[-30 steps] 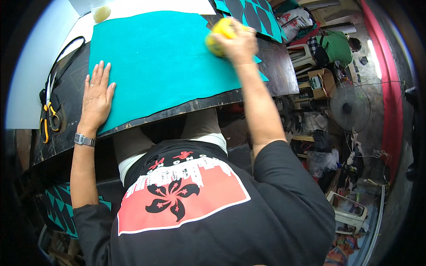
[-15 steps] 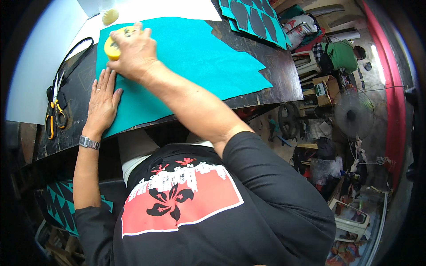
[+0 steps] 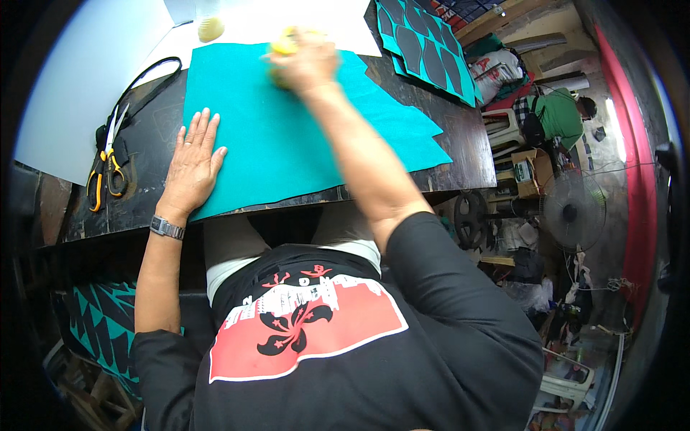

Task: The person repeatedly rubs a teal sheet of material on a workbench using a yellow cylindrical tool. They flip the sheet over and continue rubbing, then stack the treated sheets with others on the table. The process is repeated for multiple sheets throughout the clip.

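Observation:
A large teal sheet (image 3: 266,136), perhaps felt or fabric, lies flat on the dark table, its right edge cut in jagged steps. My left hand (image 3: 192,161) rests flat at the sheet's left edge, fingers stretched out and holding nothing. Over the sheet's far edge, my right hand (image 3: 309,63) grips a rounded yellow block (image 3: 284,44). Both are smeared by motion, and the hand covers much of the block, so its exact kind is unclear. Whether the block touches the sheet I cannot tell.
Scissors with orange-and-black handles (image 3: 108,161) and a black strap (image 3: 162,68) lie left of the sheet. A pale yellow cup-like object (image 3: 210,29) stands behind. Teal pieces with dark shapes (image 3: 424,54) lie far right. Beyond the dark table (image 3: 467,151) are a fan (image 3: 570,212) and a person in green (image 3: 560,118).
My right hand has swept rightward along the sheet's far side with the yellow block, away from my left hand. My left hand stays flat at the sheet's left edge; the whole view has shifted slightly.

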